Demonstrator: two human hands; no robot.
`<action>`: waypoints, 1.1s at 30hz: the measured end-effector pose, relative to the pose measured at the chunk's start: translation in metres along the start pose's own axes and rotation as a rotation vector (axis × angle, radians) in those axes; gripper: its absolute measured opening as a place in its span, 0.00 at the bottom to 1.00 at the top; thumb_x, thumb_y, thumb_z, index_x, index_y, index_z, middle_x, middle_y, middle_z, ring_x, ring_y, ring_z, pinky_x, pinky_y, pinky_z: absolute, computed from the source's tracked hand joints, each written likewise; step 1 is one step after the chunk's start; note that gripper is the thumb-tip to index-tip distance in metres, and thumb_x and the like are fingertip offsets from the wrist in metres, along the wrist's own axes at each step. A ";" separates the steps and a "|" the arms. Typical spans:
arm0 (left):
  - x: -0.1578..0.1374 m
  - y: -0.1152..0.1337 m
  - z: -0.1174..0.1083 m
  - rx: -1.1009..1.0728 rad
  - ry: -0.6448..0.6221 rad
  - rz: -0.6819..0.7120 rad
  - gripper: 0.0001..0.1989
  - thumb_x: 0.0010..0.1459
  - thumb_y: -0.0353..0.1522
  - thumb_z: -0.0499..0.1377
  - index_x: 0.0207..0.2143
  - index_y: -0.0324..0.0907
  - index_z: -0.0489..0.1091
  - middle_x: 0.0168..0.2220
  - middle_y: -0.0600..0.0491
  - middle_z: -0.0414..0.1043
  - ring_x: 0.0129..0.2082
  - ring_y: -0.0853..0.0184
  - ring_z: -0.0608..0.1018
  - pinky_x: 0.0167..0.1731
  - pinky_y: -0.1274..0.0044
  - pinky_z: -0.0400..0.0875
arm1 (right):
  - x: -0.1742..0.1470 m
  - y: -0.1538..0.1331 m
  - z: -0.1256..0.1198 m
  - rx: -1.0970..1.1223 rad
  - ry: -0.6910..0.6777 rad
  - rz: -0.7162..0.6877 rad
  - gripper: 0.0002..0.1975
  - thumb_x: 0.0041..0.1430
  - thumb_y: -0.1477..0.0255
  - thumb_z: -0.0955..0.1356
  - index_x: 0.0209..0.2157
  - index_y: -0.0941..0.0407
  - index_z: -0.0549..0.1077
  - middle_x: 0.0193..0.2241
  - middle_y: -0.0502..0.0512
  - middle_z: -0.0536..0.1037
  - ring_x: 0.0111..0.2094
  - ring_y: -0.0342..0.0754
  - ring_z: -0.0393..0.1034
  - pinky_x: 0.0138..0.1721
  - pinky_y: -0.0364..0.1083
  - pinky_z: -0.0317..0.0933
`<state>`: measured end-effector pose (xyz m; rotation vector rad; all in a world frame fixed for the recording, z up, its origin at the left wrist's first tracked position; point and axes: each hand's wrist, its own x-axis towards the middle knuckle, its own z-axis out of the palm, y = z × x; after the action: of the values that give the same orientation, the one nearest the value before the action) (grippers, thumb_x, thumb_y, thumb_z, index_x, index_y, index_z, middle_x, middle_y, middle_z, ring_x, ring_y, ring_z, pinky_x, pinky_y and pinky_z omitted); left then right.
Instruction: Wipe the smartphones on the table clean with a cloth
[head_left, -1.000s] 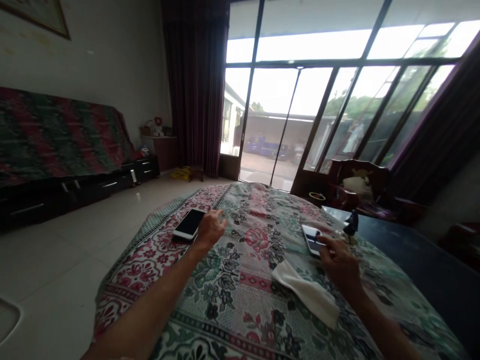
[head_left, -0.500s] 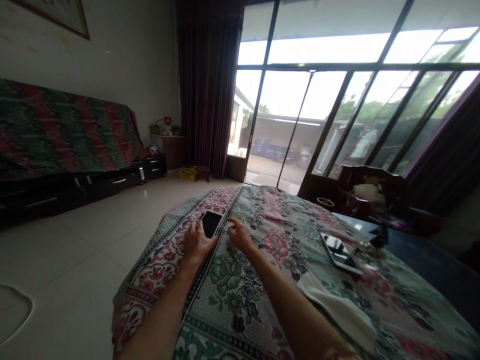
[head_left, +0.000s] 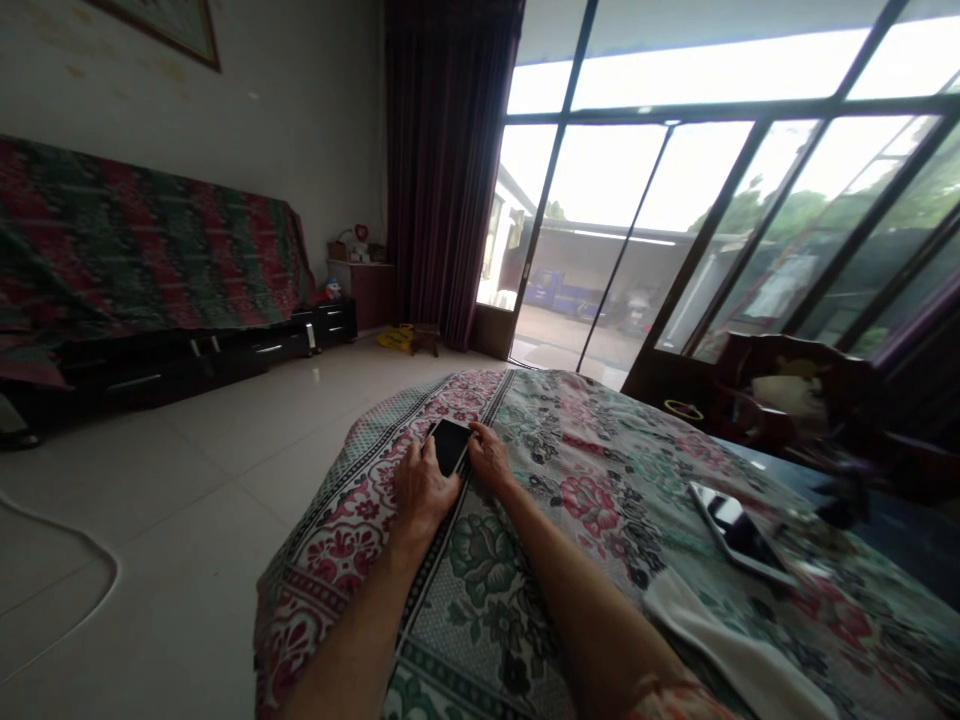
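Observation:
A smartphone (head_left: 451, 449) with a dark screen and a light edge is between my two hands, over the flowered cloth (head_left: 480, 550). My left hand (head_left: 424, 487) is closed around its lower left, with fingers along the left edge and the thumb at the bottom. On the other side my right hand (head_left: 491, 460) grips the right edge, its fingertips near the top right corner. Whether the phone rests on the cloth or is slightly raised, I cannot tell.
A white-framed tablet (head_left: 739, 535) lies at the right, with a pale folded cloth (head_left: 739, 640) nearer me. Behind it are a dark tabletop (head_left: 892, 540) and a wooden chair (head_left: 795, 380). A white cable (head_left: 112, 565) runs over the tiled floor at left.
My right hand has moved from beside the phone, index finger extended, to grip its right edge. My left hand stays on the phone. The whole view has shifted, placing things further right.

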<state>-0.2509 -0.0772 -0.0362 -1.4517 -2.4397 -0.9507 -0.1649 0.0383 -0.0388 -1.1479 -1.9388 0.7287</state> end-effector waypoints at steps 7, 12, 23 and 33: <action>-0.005 0.007 -0.006 0.047 0.051 0.100 0.31 0.49 0.32 0.60 0.58 0.36 0.65 0.48 0.40 0.70 0.49 0.50 0.73 0.50 0.64 0.67 | 0.001 0.007 -0.011 0.050 0.018 0.065 0.20 0.56 0.78 0.61 0.48 0.56 0.75 0.46 0.54 0.79 0.48 0.46 0.72 0.52 0.44 0.63; -0.016 0.023 -0.002 -0.028 0.010 0.226 0.32 0.49 0.34 0.61 0.58 0.36 0.65 0.53 0.40 0.68 0.52 0.52 0.72 0.54 0.67 0.64 | -0.004 0.019 -0.051 -0.020 0.088 0.161 0.19 0.55 0.78 0.62 0.45 0.56 0.77 0.43 0.53 0.80 0.47 0.47 0.73 0.51 0.44 0.63; -0.068 0.108 0.018 -0.138 -0.358 0.427 0.34 0.52 0.42 0.62 0.60 0.38 0.63 0.52 0.41 0.70 0.51 0.52 0.72 0.51 0.69 0.65 | -0.050 0.069 -0.180 -0.169 0.115 0.285 0.15 0.49 0.79 0.65 0.36 0.58 0.80 0.34 0.56 0.81 0.39 0.53 0.76 0.45 0.48 0.67; -0.090 0.179 0.036 -0.105 -0.370 0.485 0.38 0.51 0.46 0.62 0.60 0.34 0.63 0.54 0.35 0.69 0.51 0.48 0.72 0.48 0.67 0.67 | -0.082 0.096 -0.242 -0.131 0.123 0.250 0.20 0.51 0.81 0.62 0.43 0.57 0.79 0.41 0.56 0.81 0.43 0.49 0.76 0.47 0.47 0.68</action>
<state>-0.0482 -0.0634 -0.0240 -2.2885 -2.0967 -0.7618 0.1061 0.0292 -0.0046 -1.4996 -1.7804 0.6507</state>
